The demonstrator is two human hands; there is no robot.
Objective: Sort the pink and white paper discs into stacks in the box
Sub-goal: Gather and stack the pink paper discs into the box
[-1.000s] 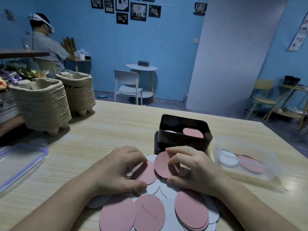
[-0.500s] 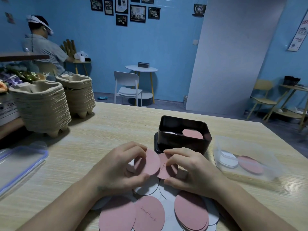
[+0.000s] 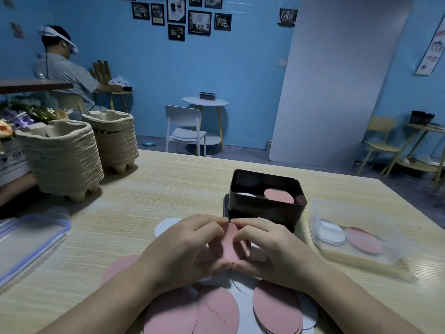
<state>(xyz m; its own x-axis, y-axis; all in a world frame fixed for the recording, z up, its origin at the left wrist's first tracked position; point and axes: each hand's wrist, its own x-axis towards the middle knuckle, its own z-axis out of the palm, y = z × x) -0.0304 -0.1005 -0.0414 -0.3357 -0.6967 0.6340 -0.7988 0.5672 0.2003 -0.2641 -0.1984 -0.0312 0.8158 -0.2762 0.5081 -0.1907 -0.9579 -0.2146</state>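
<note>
Both the left hand (image 3: 183, 247) and right hand (image 3: 274, 249) pinch pink discs (image 3: 228, 247), which may fan apart before the box (image 3: 265, 209).

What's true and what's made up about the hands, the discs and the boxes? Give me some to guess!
1. Both hands, the left hand and the right hand, pinch the held pink discs between them. True.
2. The black box has nothing in it. False: it holds a pink stack and a white stack.
3. The clear tub on the right holds a white disc and a pink disc. True.
4. The stacked pulp trays stand on the right side of the table. False: they stand on its left side.
</note>
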